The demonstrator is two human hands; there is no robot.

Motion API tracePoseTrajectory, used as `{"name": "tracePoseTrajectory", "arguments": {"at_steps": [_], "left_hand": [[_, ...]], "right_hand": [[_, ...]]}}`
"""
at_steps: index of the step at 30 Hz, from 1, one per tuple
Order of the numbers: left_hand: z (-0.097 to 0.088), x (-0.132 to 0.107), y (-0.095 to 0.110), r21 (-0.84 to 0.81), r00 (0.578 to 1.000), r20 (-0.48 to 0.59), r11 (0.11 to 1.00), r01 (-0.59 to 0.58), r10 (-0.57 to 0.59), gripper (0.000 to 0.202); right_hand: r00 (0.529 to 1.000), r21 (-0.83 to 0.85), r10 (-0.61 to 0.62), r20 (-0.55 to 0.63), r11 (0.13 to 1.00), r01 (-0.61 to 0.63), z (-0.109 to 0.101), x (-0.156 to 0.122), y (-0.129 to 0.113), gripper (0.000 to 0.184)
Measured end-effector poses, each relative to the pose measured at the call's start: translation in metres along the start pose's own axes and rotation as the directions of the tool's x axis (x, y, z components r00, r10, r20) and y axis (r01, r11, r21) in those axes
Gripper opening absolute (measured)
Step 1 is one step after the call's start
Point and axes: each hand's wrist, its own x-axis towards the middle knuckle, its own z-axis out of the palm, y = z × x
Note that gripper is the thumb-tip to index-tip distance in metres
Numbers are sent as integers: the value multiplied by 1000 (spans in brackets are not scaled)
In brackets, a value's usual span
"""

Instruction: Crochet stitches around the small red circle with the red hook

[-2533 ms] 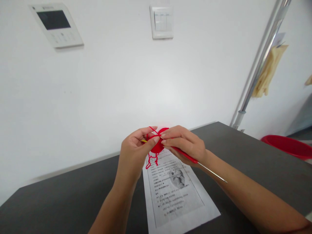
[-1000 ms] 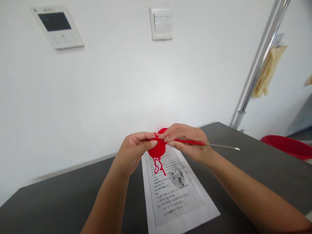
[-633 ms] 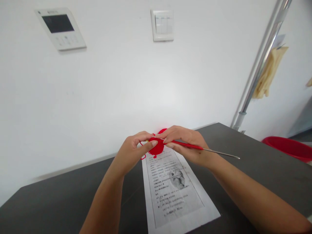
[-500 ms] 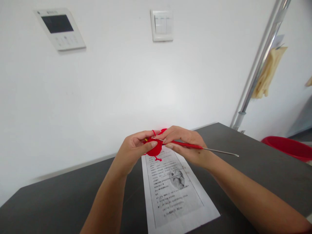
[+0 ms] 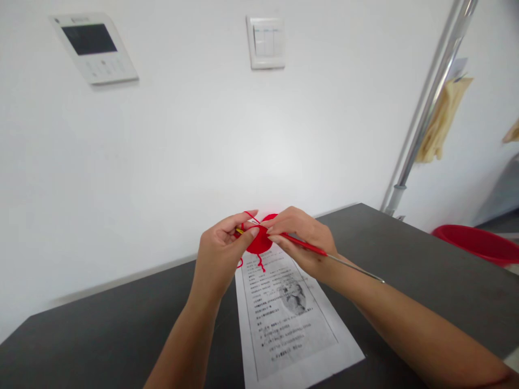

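My left hand pinches a small round red crochet piece between thumb and fingers. A strand of red yarn runs over its raised index finger, and a short tail dangles below the piece. Something small and yellow, perhaps a stitch marker, shows beside the thumb. My right hand is closed on a crochet hook with a red grip and metal ends. The hook's working tip is at the top edge of the piece, and its other end points down to the right. More red yarn shows behind the right fingers.
A printed sheet with a picture lies under my hands on the dark table. The white wall behind carries an intercom panel and a switch. A metal pole, hanging gloves and a red basin are at the right.
The hook's rear end has swung downward and slightly left. My left index finger has lifted, drawing the yarn strand up, and the red piece has turned a little in the fingers.
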Motion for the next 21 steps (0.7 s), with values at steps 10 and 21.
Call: {"name": "tracePoseTrajectory", "arguments": {"at_steps": [10, 21], "left_hand": [[15, -2, -1, -303, 988, 96, 942, 145, -122, 32], [-12, 7, 4, -216, 904, 387, 936, 279, -180, 31]], "right_hand": [[1000, -126, -1, -22, 992, -2, 23, -18, 10, 5], [990, 78, 41, 133, 996, -52, 0, 3, -1, 6]]}}
